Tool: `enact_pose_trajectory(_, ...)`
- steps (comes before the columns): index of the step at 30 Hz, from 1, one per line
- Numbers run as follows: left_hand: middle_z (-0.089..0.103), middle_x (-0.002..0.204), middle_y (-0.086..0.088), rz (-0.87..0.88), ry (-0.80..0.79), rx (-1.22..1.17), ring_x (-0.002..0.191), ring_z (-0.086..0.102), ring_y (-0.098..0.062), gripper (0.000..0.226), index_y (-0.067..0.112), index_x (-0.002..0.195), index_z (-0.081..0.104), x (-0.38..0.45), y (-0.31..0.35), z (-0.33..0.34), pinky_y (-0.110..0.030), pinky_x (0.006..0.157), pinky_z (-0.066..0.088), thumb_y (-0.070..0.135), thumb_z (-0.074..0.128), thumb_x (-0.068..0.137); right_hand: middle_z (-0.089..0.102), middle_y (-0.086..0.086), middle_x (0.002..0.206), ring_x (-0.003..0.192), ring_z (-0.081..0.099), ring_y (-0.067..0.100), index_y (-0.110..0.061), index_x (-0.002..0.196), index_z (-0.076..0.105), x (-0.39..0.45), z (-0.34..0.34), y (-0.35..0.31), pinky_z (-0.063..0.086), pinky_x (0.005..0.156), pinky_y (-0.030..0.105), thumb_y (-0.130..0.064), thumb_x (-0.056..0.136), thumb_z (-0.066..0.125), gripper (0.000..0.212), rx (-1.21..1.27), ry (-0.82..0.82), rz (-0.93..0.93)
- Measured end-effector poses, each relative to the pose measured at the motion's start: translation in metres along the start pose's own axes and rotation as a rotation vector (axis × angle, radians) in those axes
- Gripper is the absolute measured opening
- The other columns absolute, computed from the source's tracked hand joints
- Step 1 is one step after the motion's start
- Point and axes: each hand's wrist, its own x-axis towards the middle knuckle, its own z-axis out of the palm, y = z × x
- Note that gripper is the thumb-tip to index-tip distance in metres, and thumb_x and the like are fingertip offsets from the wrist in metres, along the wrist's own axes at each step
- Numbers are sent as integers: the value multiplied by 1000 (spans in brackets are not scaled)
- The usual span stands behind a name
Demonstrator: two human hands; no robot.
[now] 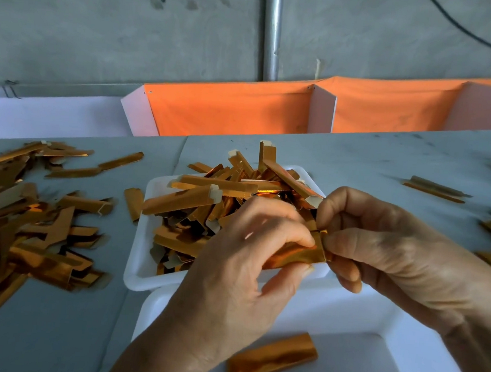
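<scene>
**A:** Where's the work piece, and who has it?

**B:** Both hands have it. One shiny copper-gold foil-faced card strip (pixel 294 254), held in the air over the near rim of the far white plastic tray (pixel 140 253). The left hand (pixel 240 262) pinches its body between thumb and curled fingers. The right hand (pixel 381 251) pinches its right end.

**A:** Long axis?

**B:** Runs low-left to high-right, nearly across the body. The end being worked points at the right hand, so I judge the fold falls to that hand while the left only steadies. The drop spot is the near white plastic tray (pixel 371 360), directly below and toward the person (a short lowering, no reach).

**A:** Counts?

**B:** Two hands and two trays. One strip held. One finished copper-gold folded piece (pixel 272 357) lying in the near tray. The far tray is heaped, too tangled to count. Same for the loose pile of copper-gold strips (pixel 27 220) on the grey table (pixel 62 333) at left.
</scene>
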Motion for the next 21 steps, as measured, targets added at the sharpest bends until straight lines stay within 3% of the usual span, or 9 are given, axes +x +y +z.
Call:
enact_pose_trajectory(10,58,102,-2,15,8,29,93,57,-9,15,6,94,67,-1,-2,-3,-21,69,52,15,66,82,48,5,52,41,46,13,-14,70,64,2,4,5,42,41,21,-4,67,63,11,144,8,-50)
enact_pose_trajectory(17,60,99,-2,40,-22,80,93,55,-5,13,7,92,70,0,-4,-4,-12,79,46,13,69,80,51,5,54,41,47,13,-14,69,64,2,0,4,43,42,21,2,66,62,16,48,-26,-16)
enact_pose_trajectory(21,60,100,0,25,-26,48,96,55,-4,16,9,94,69,-1,-4,-6,-12,79,47,18,67,82,54,8,54,43,51,14,-12,71,68,1,-3,2,46,43,21,5,62,75,20,56,-58,-23)
